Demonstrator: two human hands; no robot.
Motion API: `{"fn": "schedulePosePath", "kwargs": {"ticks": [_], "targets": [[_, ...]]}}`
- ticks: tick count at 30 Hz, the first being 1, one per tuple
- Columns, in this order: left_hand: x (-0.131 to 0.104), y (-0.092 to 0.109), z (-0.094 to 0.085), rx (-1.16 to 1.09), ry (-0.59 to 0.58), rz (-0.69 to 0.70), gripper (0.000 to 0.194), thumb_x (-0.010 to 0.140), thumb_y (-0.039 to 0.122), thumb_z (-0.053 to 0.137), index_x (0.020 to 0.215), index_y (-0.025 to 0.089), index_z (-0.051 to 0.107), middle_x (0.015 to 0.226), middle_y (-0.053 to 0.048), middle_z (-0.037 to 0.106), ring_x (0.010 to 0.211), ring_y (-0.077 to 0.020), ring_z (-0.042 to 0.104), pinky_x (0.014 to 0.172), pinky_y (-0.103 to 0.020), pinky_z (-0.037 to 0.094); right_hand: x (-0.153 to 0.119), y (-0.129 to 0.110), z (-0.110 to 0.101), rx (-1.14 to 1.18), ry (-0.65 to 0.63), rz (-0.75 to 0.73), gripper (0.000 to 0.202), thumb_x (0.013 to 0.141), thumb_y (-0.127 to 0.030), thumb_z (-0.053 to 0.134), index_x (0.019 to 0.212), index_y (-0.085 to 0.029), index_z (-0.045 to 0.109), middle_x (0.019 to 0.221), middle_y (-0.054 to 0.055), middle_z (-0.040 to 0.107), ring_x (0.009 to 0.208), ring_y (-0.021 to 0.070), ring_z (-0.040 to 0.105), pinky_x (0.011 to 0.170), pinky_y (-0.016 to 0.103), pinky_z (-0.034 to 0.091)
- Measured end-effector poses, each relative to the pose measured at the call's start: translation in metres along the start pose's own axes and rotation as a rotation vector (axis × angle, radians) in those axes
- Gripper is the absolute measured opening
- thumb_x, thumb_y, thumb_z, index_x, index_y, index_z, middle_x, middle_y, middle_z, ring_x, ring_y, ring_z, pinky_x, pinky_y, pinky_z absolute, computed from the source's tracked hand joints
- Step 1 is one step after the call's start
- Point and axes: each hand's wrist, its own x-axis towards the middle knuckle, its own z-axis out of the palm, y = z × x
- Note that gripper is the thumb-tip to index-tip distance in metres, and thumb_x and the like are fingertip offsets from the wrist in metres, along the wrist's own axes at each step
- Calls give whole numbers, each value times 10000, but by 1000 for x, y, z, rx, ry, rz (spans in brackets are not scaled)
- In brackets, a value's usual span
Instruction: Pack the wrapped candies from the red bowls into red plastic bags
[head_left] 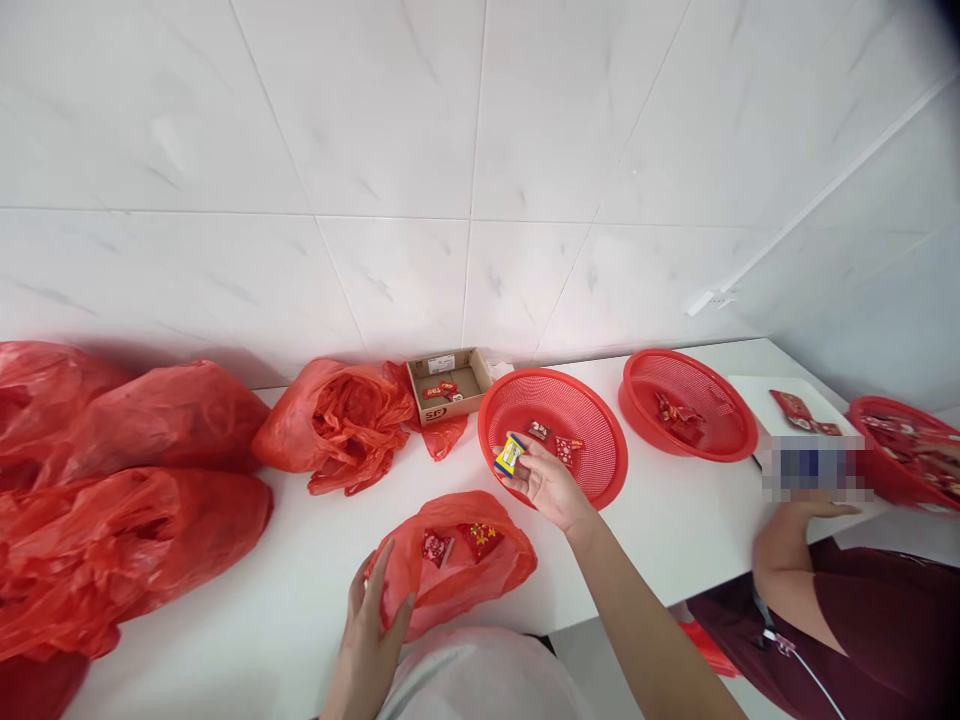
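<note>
A small yellow-and-blue packet (510, 455) is pinched in the fingertips of my right hand (549, 485). That hand is above the near left part of a red plastic basket (604, 410), where a few small wrapped packets (568, 450) lie. My left hand (373, 610) rests against the left side of a red plastic bag (480, 590), thumb and fingers spread apart. The bag's mouth gapes upward, showing a red-and-white packet (436, 547) and a red packet with yellow print (482, 540) inside.
Bulging red bags (172, 420) crowd the left. Behind stand a crumpled red bag (352, 410) and a cardboard box (450, 405) holding small red packets. Rightward are another red basket (637, 400), a white tray (761, 395), a filled basket (892, 490) and a co-worker's arm (784, 560).
</note>
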Motion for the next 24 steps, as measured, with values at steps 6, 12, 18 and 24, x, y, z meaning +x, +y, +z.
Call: {"fn": "schedulePosePath", "kwargs": {"ticks": [6,12,18,24], "targets": [[-12,-9,-5,-31,-18,-51,598,890,478,455,1457,328,340,1474,-115,336,1335,-298,436,1039,-484,417,-33,9,33,-67,-23,-82,456,753,-317,747,1168,-263,567,1121,44,691,997,212,680,824,356,550],[-17,-14,-1,-57,-16,-39,600,910,476,423,1479,329,300,1475,-115,356,1330,-290,434,1049,-480,392,-62,10,54,-200,8,-202,328,772,-347,739,1048,-239,598,1108,66,694,995,236,665,810,399,548],[-17,0,-10,-47,-53,-19,639,890,487,438,1479,279,304,1439,-120,407,1189,-266,528,961,-428,447,-81,12,65,-362,-4,-397,203,832,-295,683,1003,-243,589,1101,48,694,1049,217,652,888,393,547],[-18,10,-11,-83,-107,-112,693,865,466,432,1494,214,286,997,-57,625,719,-174,583,777,-347,479,-101,19,69,-775,-116,-852,251,869,-69,534,1030,-259,565,1189,58,659,1156,212,608,980,413,503]]}}
